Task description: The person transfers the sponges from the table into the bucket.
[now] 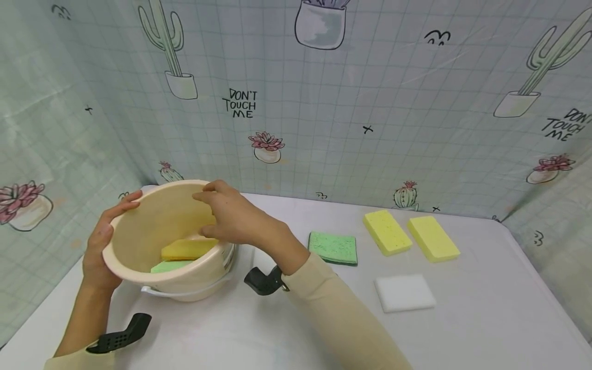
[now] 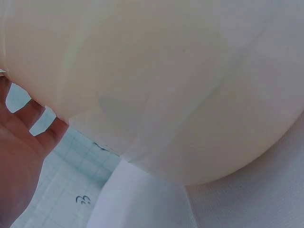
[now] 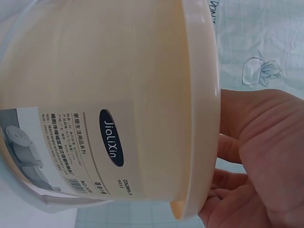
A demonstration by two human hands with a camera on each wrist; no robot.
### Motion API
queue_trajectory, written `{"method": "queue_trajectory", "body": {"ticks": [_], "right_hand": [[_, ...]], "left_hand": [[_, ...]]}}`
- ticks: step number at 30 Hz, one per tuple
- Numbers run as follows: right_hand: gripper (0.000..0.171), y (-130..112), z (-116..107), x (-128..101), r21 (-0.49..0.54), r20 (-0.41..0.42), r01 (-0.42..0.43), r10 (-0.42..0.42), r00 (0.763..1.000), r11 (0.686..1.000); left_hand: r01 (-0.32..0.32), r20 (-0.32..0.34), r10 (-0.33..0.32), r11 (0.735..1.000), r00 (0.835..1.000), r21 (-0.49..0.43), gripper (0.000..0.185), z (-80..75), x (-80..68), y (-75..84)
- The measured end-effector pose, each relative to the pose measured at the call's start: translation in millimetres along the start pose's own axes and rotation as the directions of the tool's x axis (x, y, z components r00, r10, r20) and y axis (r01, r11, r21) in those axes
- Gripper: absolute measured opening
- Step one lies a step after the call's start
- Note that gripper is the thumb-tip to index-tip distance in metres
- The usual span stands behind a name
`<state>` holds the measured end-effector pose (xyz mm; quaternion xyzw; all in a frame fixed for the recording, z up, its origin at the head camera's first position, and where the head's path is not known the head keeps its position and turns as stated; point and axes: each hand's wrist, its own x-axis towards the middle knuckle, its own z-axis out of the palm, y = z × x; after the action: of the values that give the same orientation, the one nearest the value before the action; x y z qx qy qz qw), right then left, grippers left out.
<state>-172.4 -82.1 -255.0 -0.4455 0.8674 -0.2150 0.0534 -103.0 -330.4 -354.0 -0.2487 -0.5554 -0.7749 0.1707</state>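
A cream plastic bucket (image 1: 139, 231) stands tilted toward me at the table's left. My left hand (image 1: 115, 216) grips its left rim, thumb inside and fingers over the edge. A yellow sponge (image 1: 187, 249) leans over a green sponge (image 1: 168, 266) inside it. My right hand (image 1: 205, 213) reaches over the right rim, its thumb just above the yellow sponge and its fingers spread apart from the thumb. The left wrist view is filled by the bucket wall (image 2: 156, 80) beside the left hand (image 2: 19, 156). In the right wrist view the labelled bucket side (image 3: 95, 71) hides the fingertips of the right hand (image 3: 256, 156).
To the right on the white table (image 1: 485, 329) lie a green sponge (image 1: 333, 247), two yellow sponges (image 1: 386, 232) (image 1: 432, 238) and a white sponge (image 1: 404, 293). A cactus-print curtain (image 1: 324, 128) walls the back and both sides.
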Motion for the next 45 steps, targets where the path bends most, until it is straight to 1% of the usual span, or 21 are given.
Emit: {"method": "queue_trajectory", "body": {"ticks": [8,11,15,17,20,23,29,35,41,45], "right_hand": [[0.059,1.4,-3.9,-8.2,0.017,-0.024,0.010,-0.009,1.000,1.000],[0.057,4.4,-6.9,-13.4,0.025,-0.055,0.030,-0.029,0.998,0.999],[0.055,13.5,-11.8,-22.8,0.073,-0.112,0.046,-0.038,0.993,0.996],[0.053,19.4,-14.3,-28.8,0.107,-0.145,0.050,-0.034,0.989,0.993],[0.052,29.7,-17.6,-39.9,0.126,-0.198,0.061,-0.035,0.980,0.990],[0.051,40.7,-19.3,-52.0,0.122,-0.242,0.066,-0.035,0.970,0.990],[0.050,65.8,-19.7,-76.4,0.103,-0.311,0.036,-0.002,0.950,0.994],[0.048,91.4,-20.1,-101.2,0.102,-0.362,0.003,0.034,0.931,0.995],[0.047,115.8,-21.1,-126.8,0.094,-0.408,-0.026,0.063,0.911,0.995],[0.047,130.0,-20.2,-142.9,0.098,-0.426,-0.060,0.096,0.899,0.993]], "left_hand": [[0.007,0.000,-0.007,1.000,1.000,0.004,0.050,0.0,0.3,-1.4],[0.007,0.000,-0.007,1.000,1.000,-0.008,0.050,0.1,0.3,-1.0],[-0.002,0.006,0.002,1.000,1.000,-0.025,0.050,-0.5,0.3,-0.6],[-0.008,0.010,0.008,0.999,1.000,-0.032,0.051,-0.9,0.3,-0.7],[-0.007,0.011,0.007,0.999,1.000,-0.034,0.050,-1.8,0.2,-1.1],[-0.001,0.003,0.001,1.000,1.000,-0.023,0.050,-2.5,-1.0,-1.8],[0.000,0.002,0.000,1.000,1.000,-0.010,0.050,-3.0,-1.7,-3.0],[-0.014,0.012,0.014,1.000,1.000,-0.019,0.050,-2.7,-1.8,-2.8],[-0.008,0.003,0.008,1.000,1.000,-0.007,0.050,-0.9,-1.6,-2.1],[-0.013,0.009,0.013,1.000,1.000,-0.015,0.051,-1.2,-1.8,-1.6]]}}
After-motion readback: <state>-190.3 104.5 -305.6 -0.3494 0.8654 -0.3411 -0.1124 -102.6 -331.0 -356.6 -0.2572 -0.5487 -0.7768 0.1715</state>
